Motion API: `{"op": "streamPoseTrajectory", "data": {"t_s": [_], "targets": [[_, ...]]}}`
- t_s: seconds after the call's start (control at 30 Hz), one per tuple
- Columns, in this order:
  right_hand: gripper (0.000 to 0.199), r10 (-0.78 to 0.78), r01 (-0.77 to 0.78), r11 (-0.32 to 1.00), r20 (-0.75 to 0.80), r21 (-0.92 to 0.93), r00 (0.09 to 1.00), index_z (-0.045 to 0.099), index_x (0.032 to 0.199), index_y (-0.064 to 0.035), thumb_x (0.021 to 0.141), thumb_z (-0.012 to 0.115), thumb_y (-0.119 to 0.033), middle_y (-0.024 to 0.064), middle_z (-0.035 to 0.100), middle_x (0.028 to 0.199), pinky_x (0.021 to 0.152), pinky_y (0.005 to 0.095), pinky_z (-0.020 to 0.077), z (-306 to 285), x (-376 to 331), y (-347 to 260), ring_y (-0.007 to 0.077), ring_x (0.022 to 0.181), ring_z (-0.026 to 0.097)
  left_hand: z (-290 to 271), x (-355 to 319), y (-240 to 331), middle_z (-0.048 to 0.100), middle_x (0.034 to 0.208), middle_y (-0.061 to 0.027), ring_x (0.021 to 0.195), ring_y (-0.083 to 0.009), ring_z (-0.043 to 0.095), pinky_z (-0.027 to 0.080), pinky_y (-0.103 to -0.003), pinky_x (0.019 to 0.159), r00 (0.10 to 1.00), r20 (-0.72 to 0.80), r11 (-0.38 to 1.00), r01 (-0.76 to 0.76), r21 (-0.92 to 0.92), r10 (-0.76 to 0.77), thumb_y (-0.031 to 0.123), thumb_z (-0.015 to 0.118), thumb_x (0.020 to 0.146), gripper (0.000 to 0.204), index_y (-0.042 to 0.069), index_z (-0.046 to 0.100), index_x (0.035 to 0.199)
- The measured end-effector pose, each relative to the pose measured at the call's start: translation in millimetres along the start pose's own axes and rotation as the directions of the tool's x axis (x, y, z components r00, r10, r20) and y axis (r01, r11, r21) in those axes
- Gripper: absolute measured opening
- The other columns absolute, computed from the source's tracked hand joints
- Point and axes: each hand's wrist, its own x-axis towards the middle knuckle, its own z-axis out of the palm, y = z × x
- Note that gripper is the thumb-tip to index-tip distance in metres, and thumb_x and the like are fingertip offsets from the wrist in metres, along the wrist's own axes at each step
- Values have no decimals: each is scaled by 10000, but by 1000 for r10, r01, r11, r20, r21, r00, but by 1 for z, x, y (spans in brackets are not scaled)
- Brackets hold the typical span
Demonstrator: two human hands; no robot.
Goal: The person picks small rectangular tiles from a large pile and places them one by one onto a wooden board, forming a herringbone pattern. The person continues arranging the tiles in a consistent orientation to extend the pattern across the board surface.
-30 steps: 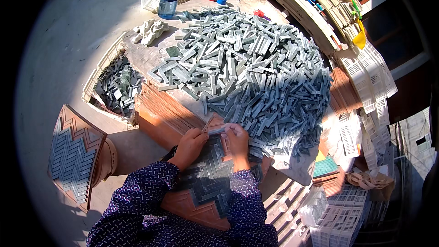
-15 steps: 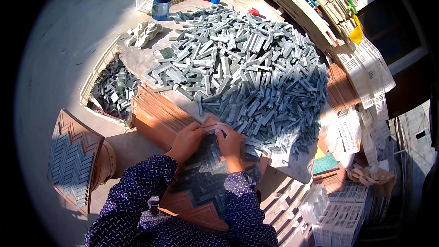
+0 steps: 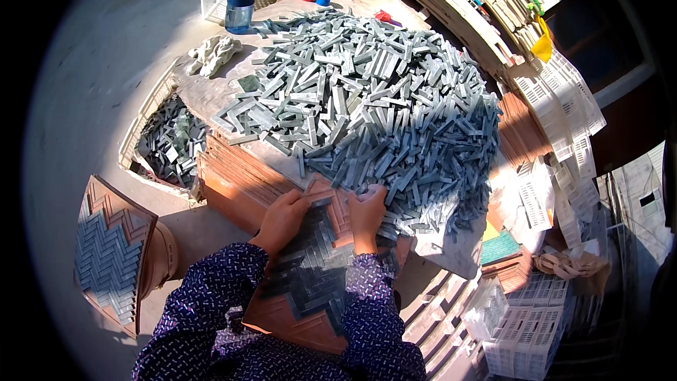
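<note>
An orange herringbone-grooved tray leans in front of me, its middle filled with dark grey stone strips. Bare orange grooves show at its top and bottom. My left hand rests at the tray's upper left with its fingers curled in; whatever they hold is hidden. To the right, my right hand is closed over the tray's upper right part, close to the near edge of a big heap of loose grey strips. What lies in its fingers is too small to make out.
Left of me, a second strip-filled tray lies on a round brown support. Beyond it stands a cream crate of stone pieces. Orange trays are stacked by the heap. A blue bottle and white gloves lie farther back.
My hands have parted: the right moved right from the tray's top toward the heap, and the left drew slightly left and down. More of the tray's orange upper grooves now shows.
</note>
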Motion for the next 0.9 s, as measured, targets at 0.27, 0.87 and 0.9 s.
{"op": "streamPoseTrajectory", "data": {"t_s": [0.27,0.87,0.9], "targets": [[229,-109,6,931,261,365,959,627,951,29,739,668,-47,87,653,762,622,267,493,-25,-16,29,140,664,623,-2,-1,3,552,832,-124,801,-320,579,485,-387,698,1000,-19,1000,5,-27,-5,33,623,798,78,21,625,875],[213,-90,7,972,341,237,936,656,957,-1,762,697,-76,121,663,779,626,304,504,-20,-53,9,206,667,648,-1,0,4,573,860,-109,858,-310,579,484,-385,740,998,-12,996,53,-72,-54,29,574,777,90,31,613,858],[196,-93,-9,958,338,288,937,658,944,-3,768,692,-82,122,663,782,627,308,504,-17,-52,23,210,669,650,-4,0,7,580,902,-112,905,-309,574,476,-392,774,998,29,998,54,-18,-54,37,575,782,117,27,614,891]]}}
